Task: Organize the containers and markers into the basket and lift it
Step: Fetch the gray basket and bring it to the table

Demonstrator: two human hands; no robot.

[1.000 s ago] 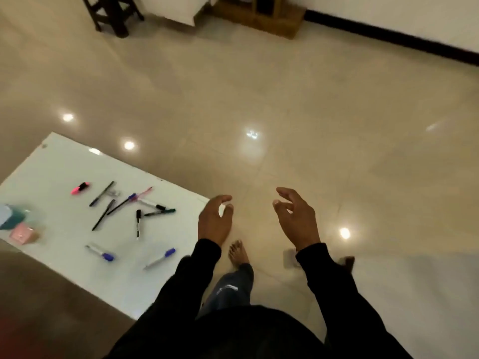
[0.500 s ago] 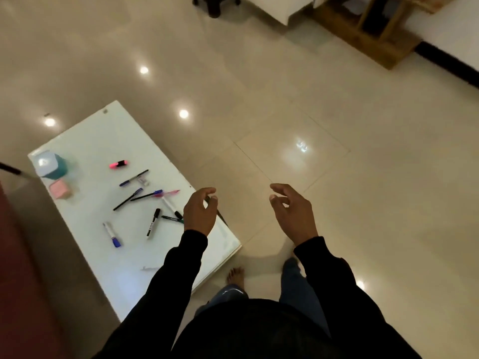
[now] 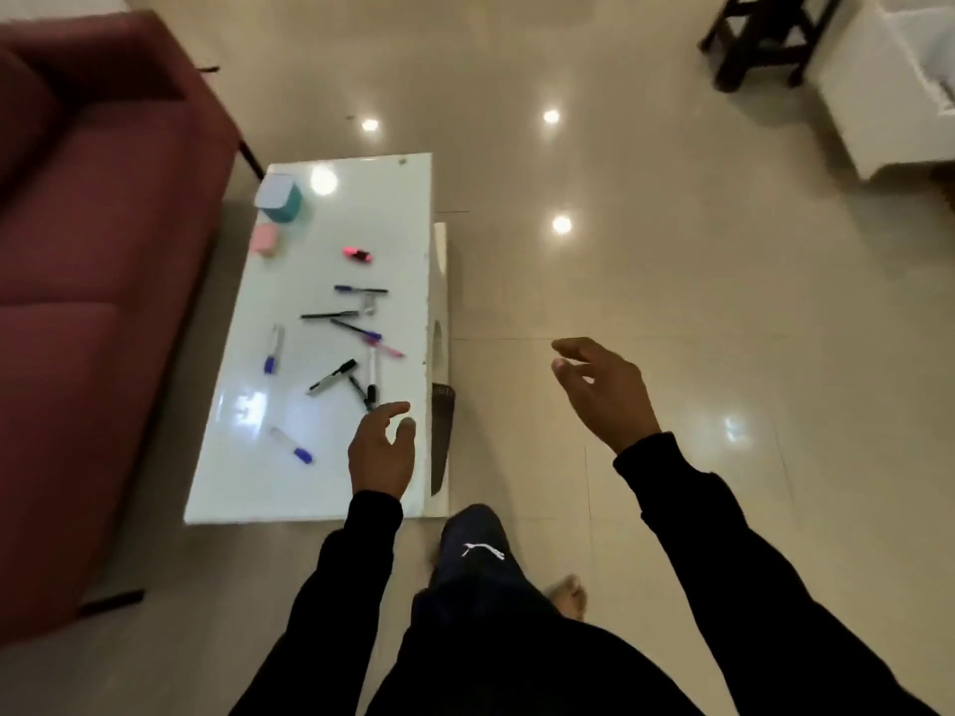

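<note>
Hands | left hand (image 3: 381, 452): loosely curled, holding nothing, above table (image 3: 289, 488) | right hand (image 3: 604, 392): relaxed, empty

Markers (image 3: 345, 348) scattered flat on white table (image 3: 330, 472) — teal (image 3: 281, 197), pink containers (image 3: 265, 239) at far end

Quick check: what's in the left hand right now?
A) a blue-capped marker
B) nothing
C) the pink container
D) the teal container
B: the left hand hovers over the white table near edge with loosely curled fingers holding nothing; markers lie on the tabletop.
</note>
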